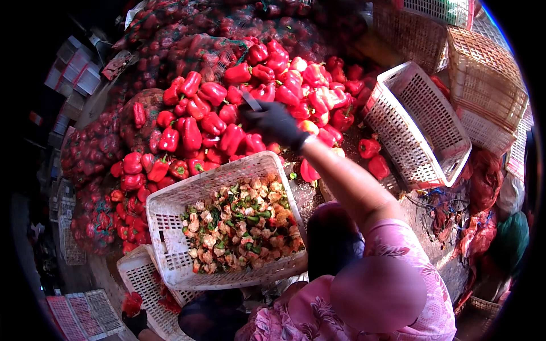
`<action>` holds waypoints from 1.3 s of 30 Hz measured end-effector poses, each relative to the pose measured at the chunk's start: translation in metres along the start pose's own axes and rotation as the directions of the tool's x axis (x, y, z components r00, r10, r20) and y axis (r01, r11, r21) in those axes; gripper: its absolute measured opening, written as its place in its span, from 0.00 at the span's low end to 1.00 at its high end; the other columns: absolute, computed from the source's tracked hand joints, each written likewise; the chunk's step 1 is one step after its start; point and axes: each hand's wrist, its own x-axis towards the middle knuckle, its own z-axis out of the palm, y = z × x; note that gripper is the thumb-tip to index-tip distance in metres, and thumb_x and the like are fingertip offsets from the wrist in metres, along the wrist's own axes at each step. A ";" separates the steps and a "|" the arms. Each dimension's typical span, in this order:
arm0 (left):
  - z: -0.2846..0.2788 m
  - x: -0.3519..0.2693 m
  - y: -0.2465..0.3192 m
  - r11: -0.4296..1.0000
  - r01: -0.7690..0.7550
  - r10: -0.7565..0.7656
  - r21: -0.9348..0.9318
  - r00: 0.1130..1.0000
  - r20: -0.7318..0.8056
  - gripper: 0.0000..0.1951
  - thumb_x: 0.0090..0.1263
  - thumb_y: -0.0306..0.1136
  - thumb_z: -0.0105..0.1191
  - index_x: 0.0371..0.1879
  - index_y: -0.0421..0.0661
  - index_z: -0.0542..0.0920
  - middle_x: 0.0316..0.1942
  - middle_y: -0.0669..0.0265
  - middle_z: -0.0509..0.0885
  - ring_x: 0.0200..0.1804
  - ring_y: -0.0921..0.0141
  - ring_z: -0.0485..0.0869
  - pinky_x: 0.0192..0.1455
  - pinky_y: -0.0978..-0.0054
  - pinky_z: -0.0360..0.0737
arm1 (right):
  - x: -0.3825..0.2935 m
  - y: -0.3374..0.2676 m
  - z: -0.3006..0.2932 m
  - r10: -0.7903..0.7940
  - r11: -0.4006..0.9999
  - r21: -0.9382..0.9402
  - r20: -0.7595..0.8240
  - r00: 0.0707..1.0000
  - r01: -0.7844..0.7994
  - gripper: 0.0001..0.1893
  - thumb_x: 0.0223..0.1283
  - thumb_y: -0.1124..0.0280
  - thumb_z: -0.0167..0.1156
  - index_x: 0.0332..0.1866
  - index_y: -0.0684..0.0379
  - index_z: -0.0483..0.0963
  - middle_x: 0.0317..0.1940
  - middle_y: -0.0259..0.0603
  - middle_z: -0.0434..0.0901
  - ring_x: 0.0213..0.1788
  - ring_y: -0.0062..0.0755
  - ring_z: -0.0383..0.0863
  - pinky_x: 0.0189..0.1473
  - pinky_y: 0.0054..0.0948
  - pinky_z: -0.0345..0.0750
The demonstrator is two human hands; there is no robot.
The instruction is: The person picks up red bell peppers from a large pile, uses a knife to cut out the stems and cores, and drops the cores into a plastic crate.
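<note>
My right hand (275,123), in a black glove, reaches over the heap of red bell peppers (213,123) with a short, flat blade-like tool (251,102) in its fingers. At the lower left, my left hand (135,320), also dark-gloved, has a red pepper piece (132,303) at its fingers, beside a white plastic crate (143,279) low down; whether it grips the piece is unclear. In front of me a tilted white crate (170,279) holds pepper cores (243,230) with green stems and pale seeds.
Mesh sacks of red peppers (170,55) are piled behind and left of the heap. An empty white crate (403,132) stands tilted at the right, near stacked crates (486,76). Two loose peppers (377,166) lie beside it. Red and green net bags (509,238) lie far right.
</note>
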 end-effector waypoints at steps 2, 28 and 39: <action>0.000 0.006 -0.013 0.675 0.083 0.139 0.733 0.962 -0.237 0.30 0.59 0.40 0.60 0.58 0.37 0.68 0.57 0.53 0.74 0.60 0.61 0.74 0.62 0.58 0.71 | -0.001 0.037 -0.082 0.048 0.952 -0.289 -0.181 0.982 -0.100 0.17 0.56 0.59 0.59 0.47 0.56 0.77 0.23 0.36 0.80 0.24 0.22 0.80 0.28 0.27 0.76; 0.454 0.011 0.078 0.968 -0.168 0.087 0.184 0.920 0.381 0.30 0.73 0.51 0.44 0.68 0.46 0.63 0.59 0.56 0.74 0.58 0.65 0.75 0.64 0.64 0.68 | -0.338 0.232 -0.352 0.455 0.116 -0.729 -0.564 0.688 -0.675 0.21 0.65 0.61 0.47 0.60 0.58 0.69 0.42 0.52 0.80 0.44 0.48 0.81 0.45 0.44 0.77; 0.734 -0.097 0.029 0.953 0.300 -0.159 -0.032 0.589 0.792 0.28 0.71 0.41 0.51 0.68 0.48 0.61 0.55 0.62 0.76 0.55 0.68 0.77 0.54 0.70 0.75 | -0.122 0.207 -0.205 0.571 0.720 -0.320 -0.230 0.788 -0.615 0.14 0.65 0.67 0.48 0.48 0.59 0.77 0.28 0.50 0.81 0.28 0.47 0.83 0.31 0.40 0.79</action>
